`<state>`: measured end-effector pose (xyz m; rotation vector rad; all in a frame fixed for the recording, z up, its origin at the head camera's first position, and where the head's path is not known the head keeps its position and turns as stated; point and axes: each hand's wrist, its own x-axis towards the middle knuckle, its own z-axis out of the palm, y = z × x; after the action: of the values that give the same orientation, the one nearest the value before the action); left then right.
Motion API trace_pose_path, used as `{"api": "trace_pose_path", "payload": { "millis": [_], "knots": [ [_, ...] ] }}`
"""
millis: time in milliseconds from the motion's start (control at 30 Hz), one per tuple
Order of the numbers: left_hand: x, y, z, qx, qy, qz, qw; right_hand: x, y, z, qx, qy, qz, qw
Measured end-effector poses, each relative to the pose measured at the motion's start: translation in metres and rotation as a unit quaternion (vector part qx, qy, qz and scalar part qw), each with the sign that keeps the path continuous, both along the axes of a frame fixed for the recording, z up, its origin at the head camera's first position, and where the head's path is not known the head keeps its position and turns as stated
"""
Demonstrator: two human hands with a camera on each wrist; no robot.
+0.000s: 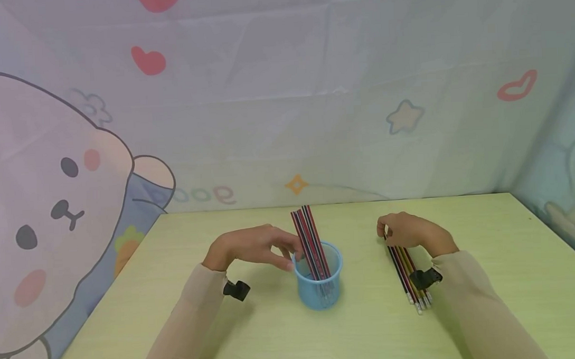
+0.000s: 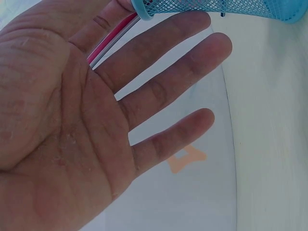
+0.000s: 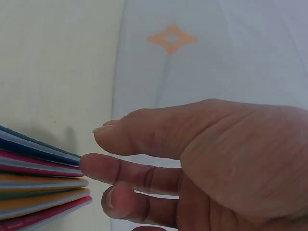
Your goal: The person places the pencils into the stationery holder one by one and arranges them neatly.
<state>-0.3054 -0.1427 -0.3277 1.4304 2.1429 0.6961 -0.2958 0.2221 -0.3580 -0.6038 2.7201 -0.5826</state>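
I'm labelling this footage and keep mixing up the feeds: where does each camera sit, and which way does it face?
Head: worn on the head, facing forward and down over the table at the blue cup and loose pencils; left hand, right hand and both sleeves show.
Left wrist: facing along its open palm, cup at the top edge, backdrop beyond.
Right wrist: facing past its thumb toward the backdrop, loose pencils at the left edge.
Shared: head and left wrist both show the cup; both wrist views show the orange star on the backdrop.
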Motion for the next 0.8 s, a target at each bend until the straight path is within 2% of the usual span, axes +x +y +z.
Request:
{"api": "trace_pose_path", "payload": {
  "millis": [200,367,800],
  "knots": [
    [0.001,0.0,0.0,0.0,-0.001,0.001,1.0,-0.001,-0.004,-0.009,0.021,-0.013,0.004,0.9997],
    [0.001,0.0,0.001,0.002,0.001,-0.002,1.0,0.001,-0.012,-0.014,0.019,-0.017,0.004,0.9997],
    [0.001,-0.002,0.001,-0.004,0.002,0.002,1.0,0.003,-0.041,-0.024,0.054,0.044,0.026,0.9972]
  ]
}}
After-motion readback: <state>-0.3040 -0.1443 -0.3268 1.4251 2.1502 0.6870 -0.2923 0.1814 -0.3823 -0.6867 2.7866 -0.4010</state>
